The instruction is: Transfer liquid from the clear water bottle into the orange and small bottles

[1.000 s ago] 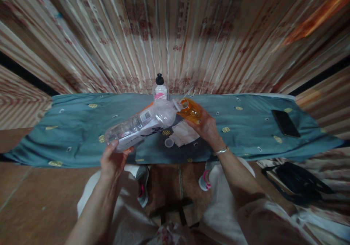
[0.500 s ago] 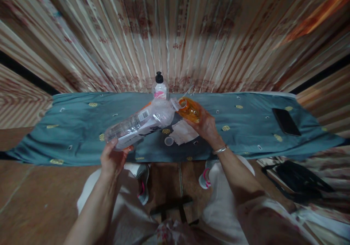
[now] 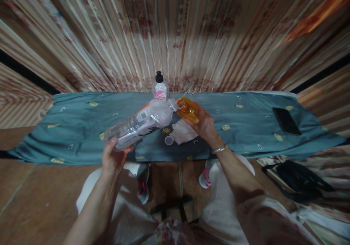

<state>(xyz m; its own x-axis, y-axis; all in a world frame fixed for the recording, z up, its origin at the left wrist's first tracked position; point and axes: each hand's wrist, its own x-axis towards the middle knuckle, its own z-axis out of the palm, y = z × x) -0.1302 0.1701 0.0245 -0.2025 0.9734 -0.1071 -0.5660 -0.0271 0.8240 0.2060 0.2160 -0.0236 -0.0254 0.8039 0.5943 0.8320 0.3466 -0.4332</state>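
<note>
A striped, flower-printed curtain (image 3: 169,30) hangs behind a table spread with a teal cloth (image 3: 76,128). Above the cloth, a large clear bottle (image 3: 142,124) slants, neck raised to the right; the left hand (image 3: 115,157) grips its base, thumb on top and fingers curled underneath. The right hand (image 3: 205,125) wraps its fingers around a smaller amber bottle (image 3: 188,110), tipped so its open mouth meets the clear bottle's neck; whether the rims touch, I cannot tell. Behind stands a black-topped bottle (image 3: 160,88). A dark phone (image 3: 286,121) lies far right, crumpled white paper (image 3: 183,132) below the amber bottle, and a small round cap (image 3: 168,140) beside the paper.
</note>
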